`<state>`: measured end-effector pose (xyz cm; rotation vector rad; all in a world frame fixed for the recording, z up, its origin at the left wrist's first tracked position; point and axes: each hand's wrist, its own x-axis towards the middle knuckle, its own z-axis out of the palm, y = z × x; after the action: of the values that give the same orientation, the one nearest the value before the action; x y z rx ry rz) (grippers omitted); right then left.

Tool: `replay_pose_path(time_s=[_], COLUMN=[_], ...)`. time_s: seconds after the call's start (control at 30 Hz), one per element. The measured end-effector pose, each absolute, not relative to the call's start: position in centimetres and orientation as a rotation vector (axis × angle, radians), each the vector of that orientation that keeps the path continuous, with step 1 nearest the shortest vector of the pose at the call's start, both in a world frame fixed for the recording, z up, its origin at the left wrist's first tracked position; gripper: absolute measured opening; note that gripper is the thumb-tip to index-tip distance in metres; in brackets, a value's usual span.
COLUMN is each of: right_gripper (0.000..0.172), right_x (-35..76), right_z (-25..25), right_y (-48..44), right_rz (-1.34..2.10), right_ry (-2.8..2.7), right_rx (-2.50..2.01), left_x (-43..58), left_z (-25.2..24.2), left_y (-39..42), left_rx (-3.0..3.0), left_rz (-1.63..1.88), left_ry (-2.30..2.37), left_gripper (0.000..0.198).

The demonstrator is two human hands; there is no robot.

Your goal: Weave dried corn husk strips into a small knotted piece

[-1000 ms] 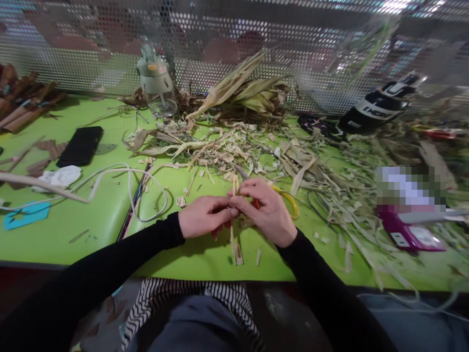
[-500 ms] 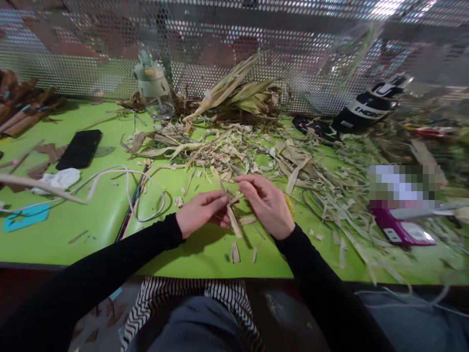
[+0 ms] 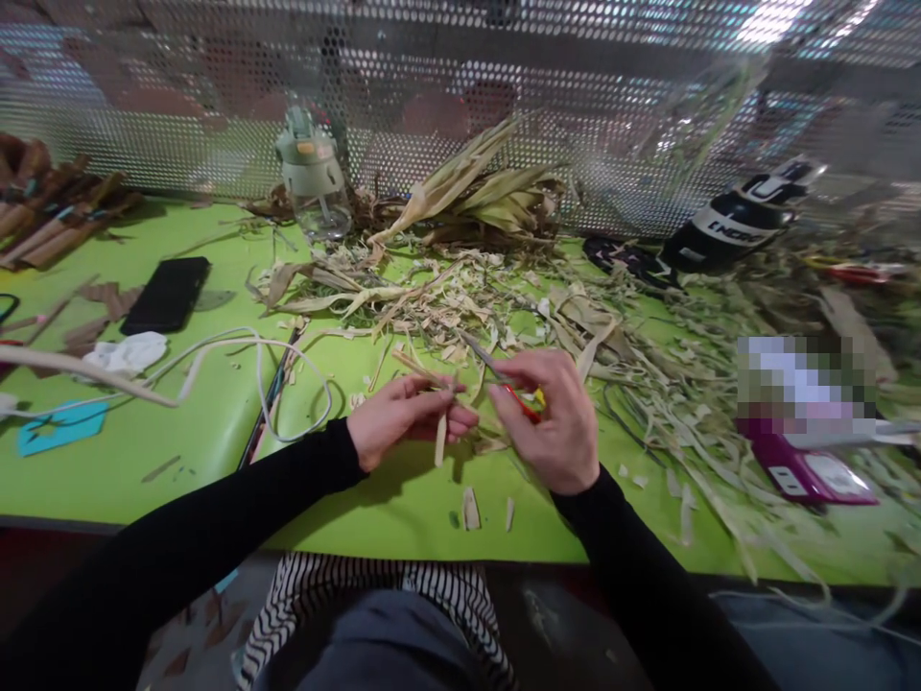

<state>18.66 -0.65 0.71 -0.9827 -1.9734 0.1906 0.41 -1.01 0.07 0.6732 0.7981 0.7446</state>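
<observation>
Pale dried corn husk strips (image 3: 441, 441) are pinched between the thumb and fingers of my left hand (image 3: 392, 415), one end hanging below the fingers. To its right, my right hand (image 3: 555, 422) is closed around scissors (image 3: 485, 357) with grey blades and red and yellow handles. Their blades point up and left, apart from the strips; the handles are partly hidden by my fingers. Beyond both hands spreads a heap of husk scraps (image 3: 432, 297). Two small cut pieces, one a husk scrap (image 3: 470, 509), lie near the table's front edge.
On the green table (image 3: 201, 470) are a phone (image 3: 167, 294), a white cable (image 3: 327, 403) and a clear-based bottle (image 3: 320, 197). A husk bundle (image 3: 467, 192) leans near the perforated metal screen. A black bottle (image 3: 730, 226) and a purple package (image 3: 813, 470) are right.
My right hand has drawn back slightly to the right from the husk and now grips the scissors. In my left hand the strips have turned. The view has shifted a little.
</observation>
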Motion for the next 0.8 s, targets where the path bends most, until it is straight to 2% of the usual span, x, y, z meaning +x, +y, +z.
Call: replay_pose_path(time_s=[0.17, 0.3, 0.37, 0.47, 0.6, 0.8], right_gripper=[0.017, 0.023, 0.025, 0.017, 0.004, 0.01], right_x=[17.6, 16.7, 16.5, 16.3, 16.7, 17.3], right_z=[0.7, 0.4, 0.4, 0.4, 0.7, 0.5], right_y=[-1.8, -2.7, -3.0, -3.2, -2.9, -2.5], right_rz=[0.021, 0.005, -0.01, 0.001, 0.176, 0.79], right_ry=[-2.429, -2.454, -2.435, -2.301, -1.994, -1.739], right_rx=[-0.702, -0.555, -0.518, -0.645, -0.967, -1.116], left_x=[0.4, 0.7, 0.8, 0.5, 0.1, 0.1], left_z=[-0.2, -0.4, -0.4, -0.3, -0.1, 0.2], left_y=[-0.9, -1.2, -1.3, -1.0, -0.7, -0.8], left_rx=[0.667, 0.724, 0.752, 0.774, 0.765, 0.762], left_rz=[0.874, 0.841, 0.843, 0.834, 0.798, 0.778], left_ry=[0.796, 0.787, 0.773, 0.769, 0.737, 0.702], left_gripper=[0.027, 0.039, 0.039, 0.033, 0.025, 0.026])
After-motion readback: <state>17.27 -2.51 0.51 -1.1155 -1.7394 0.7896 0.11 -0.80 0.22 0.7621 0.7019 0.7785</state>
